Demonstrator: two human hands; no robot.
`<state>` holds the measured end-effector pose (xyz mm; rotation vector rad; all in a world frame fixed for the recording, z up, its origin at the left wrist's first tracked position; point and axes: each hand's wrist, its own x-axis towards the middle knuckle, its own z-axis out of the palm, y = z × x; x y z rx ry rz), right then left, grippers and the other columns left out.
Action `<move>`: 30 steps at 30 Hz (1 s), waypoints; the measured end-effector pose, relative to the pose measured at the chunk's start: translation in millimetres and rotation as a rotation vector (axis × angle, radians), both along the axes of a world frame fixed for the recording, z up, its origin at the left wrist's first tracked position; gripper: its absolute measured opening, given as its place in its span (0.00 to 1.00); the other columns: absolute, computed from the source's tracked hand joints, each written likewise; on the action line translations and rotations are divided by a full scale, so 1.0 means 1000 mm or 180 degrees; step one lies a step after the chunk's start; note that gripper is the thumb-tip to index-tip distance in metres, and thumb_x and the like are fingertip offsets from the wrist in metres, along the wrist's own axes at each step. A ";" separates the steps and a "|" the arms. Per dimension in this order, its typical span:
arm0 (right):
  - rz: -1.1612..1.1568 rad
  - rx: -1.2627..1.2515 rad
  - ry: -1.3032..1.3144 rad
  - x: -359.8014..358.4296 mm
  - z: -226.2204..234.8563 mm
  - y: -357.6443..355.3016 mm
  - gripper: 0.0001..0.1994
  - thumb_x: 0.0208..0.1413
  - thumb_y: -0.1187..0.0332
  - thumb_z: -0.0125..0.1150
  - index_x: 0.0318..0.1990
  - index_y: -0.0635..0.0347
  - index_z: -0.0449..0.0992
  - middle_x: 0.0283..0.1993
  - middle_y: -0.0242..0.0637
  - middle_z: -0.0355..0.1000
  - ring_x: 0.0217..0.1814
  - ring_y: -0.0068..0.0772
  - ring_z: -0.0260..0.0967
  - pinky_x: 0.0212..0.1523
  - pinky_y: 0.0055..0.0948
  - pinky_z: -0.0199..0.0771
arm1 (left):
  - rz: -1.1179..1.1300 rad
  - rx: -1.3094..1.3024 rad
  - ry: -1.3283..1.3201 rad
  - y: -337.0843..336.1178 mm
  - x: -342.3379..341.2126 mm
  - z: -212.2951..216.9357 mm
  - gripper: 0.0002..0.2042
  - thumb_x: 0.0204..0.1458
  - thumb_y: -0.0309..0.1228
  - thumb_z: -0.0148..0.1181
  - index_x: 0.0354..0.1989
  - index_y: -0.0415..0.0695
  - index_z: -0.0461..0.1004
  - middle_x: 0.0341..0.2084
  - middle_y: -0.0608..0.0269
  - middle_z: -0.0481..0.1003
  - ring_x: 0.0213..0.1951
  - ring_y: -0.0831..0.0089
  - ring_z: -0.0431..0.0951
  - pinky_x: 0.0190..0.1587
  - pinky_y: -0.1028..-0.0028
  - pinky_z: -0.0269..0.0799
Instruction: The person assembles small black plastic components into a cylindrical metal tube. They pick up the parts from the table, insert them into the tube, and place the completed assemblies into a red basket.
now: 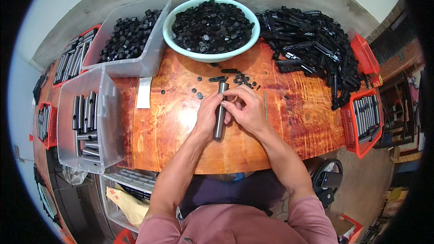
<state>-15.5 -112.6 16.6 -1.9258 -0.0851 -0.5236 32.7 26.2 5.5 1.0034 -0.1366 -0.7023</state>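
Observation:
A dark grey metal tube (219, 129) slants almost upright in the picture over the wooden table (294, 126). My left hand (208, 114) is closed around it from the left. From the other side my right hand (247, 110) reaches in, its thumb and fingers bent together against the tube's upper part; whether they pinch a small piece there is hidden. Just beyond the hands lie small black caps (243, 79) and a longer black plastic part (217, 79). A thin rod (266, 104) rests right of my right hand.
A pale green basin (168, 40) of black caps stands at the back, beside a clear bin (156, 58) of black rings. Black plastic parts (307, 40) are heaped back right. Tubes fill a clear bin (115, 122) at left and a red basket (350, 131) at right.

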 end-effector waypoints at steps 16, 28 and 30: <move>-0.0301 0.1153 0.0243 0.011 -0.014 -0.023 0.13 0.59 0.69 0.66 0.47 0.65 0.76 0.32 0.33 0.76 0.28 0.18 0.72 0.30 0.22 0.72 | -0.0289 -0.0019 -0.0153 -0.001 -0.017 0.006 0.15 0.69 0.42 0.49 0.49 0.41 0.69 0.27 0.64 0.73 0.18 0.79 0.71 0.19 0.81 0.66; -0.0088 0.0851 0.0575 0.008 0.000 -0.029 0.10 0.57 0.67 0.68 0.37 0.66 0.81 0.30 0.34 0.77 0.31 0.20 0.71 0.33 0.25 0.72 | -0.0531 -0.0283 0.0088 -0.007 -0.019 -0.006 0.18 0.69 0.41 0.44 0.52 0.37 0.68 0.24 0.58 0.74 0.17 0.73 0.69 0.19 0.76 0.65; -0.0012 0.1253 0.0666 0.010 -0.006 -0.030 0.10 0.57 0.66 0.69 0.36 0.67 0.81 0.30 0.34 0.78 0.32 0.20 0.73 0.35 0.26 0.74 | -0.0475 -0.0002 0.0043 -0.007 -0.022 0.001 0.18 0.70 0.42 0.42 0.49 0.37 0.69 0.24 0.58 0.74 0.16 0.73 0.69 0.19 0.76 0.67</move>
